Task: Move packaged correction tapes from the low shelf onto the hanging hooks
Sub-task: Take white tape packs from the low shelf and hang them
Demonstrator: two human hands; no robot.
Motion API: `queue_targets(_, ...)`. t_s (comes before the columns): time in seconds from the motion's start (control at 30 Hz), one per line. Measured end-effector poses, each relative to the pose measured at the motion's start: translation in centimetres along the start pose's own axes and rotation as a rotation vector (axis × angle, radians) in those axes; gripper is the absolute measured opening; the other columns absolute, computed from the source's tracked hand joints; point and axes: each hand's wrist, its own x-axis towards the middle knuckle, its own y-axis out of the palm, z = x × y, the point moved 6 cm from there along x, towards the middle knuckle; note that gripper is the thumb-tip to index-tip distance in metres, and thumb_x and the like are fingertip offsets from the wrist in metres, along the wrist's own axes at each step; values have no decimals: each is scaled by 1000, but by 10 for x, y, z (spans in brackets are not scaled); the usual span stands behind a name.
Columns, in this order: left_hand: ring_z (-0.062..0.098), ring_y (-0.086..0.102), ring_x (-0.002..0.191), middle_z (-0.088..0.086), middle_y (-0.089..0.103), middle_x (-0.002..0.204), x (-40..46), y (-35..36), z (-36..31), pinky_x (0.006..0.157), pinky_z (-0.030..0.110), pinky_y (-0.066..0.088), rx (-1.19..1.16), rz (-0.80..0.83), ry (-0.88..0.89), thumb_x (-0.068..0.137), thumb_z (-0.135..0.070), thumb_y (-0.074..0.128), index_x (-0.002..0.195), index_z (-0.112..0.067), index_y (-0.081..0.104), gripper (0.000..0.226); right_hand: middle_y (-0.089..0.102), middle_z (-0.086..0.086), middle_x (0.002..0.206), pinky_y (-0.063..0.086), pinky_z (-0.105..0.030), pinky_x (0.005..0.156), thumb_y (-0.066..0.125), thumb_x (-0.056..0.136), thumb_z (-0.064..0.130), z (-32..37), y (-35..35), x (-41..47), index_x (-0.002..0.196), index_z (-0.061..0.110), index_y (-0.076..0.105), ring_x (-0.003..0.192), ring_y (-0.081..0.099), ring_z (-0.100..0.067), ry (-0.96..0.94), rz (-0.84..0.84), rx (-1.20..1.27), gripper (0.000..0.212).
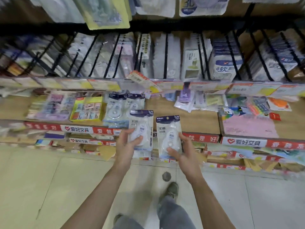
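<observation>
Grey trouser legs (171, 214) and a shoe (172, 189) stand on the pale tiled floor (49, 187), and both bare forearms reach forward from there. Left hand (127, 146) has its grip clenched on one packaged correction tape (142, 129), thumb across the clear blister, card upright. Right hand (183, 154) grasps a second pack (169, 134) just beside the first, fingers wrapped round its lower edge. Both packs hover in front of the low shelf (181, 119), where more correction tapes (122, 108) lie in a loose pile next to a yellow box (87, 109). Above, black hanging hooks (165, 57) carry rows of blurred packets.
</observation>
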Motion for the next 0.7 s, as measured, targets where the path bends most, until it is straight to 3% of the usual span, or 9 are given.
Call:
queue_targets(0.1, 30, 62, 118, 2, 64, 130, -10, -50, -6, 92, 47, 49, -113, -48, -34, 60, -26, 86, 94, -27, 69, 38, 58, 12, 136, 59, -44, 88, 76, 87, 11, -3, 42, -4, 125, 34, 56, 119, 63, -20, 5, 52, 21, 49)
queue_targets(0.17, 30, 64, 115, 1, 66, 126, -18, -91, -9, 86, 43, 49, -174, -110, -41, 56, -25, 87, 92, -26, 70, 40, 57, 10, 139, 57, -49, 91, 76, 86, 10, -4, 79, -10, 123, 35, 58, 123, 60, -28, -3, 98, 17, 48)
queue_targets(0.33, 15, 66, 105, -2, 70, 116, -54, -206, -25, 80, 33, 50, -234, -264, 18, 65, -2, 86, 89, -13, 63, 35, 64, 8, 131, 56, -47, 95, 74, 86, 5, -9, 190, -46, 117, 29, 59, 119, 63, -13, -36, 231, 3, 42)
queue_targets(0.43, 7, 67, 98, -4, 69, 113, -79, -283, -34, 70, 19, 50, -239, -348, 65, 72, 3, 81, 88, -11, 62, 29, 60, 5, 137, 50, -54, 103, 77, 85, 10, -13, 262, -77, 116, 28, 60, 128, 57, -18, -87, 320, -49, 40)
queue_targets(0.5, 7, 66, 98, -5, 69, 112, -94, -333, -40, 64, 14, 50, -249, -400, 107, 71, 2, 82, 84, -12, 60, 29, 58, 8, 139, 50, -50, 104, 79, 83, 14, -18, 309, -98, 112, 34, 61, 130, 55, -15, -95, 372, -65, 40)
queue_targets(0.6, 8, 62, 103, -6, 69, 110, -116, -404, -52, 60, 12, 48, -247, -459, 180, 72, 2, 82, 77, -16, 57, 32, 55, 14, 137, 53, -28, 98, 75, 87, 6, -20, 376, -131, 111, 28, 57, 126, 51, 5, -126, 459, -76, 37)
queue_targets(0.7, -6, 62, 84, -5, 66, 102, -136, -462, -71, 57, 10, 46, -208, -489, 257, 73, 5, 81, 76, -15, 54, 34, 54, 17, 131, 52, -13, 86, 71, 89, 3, -13, 435, -161, 111, 17, 54, 117, 51, 17, -172, 543, -79, 31)
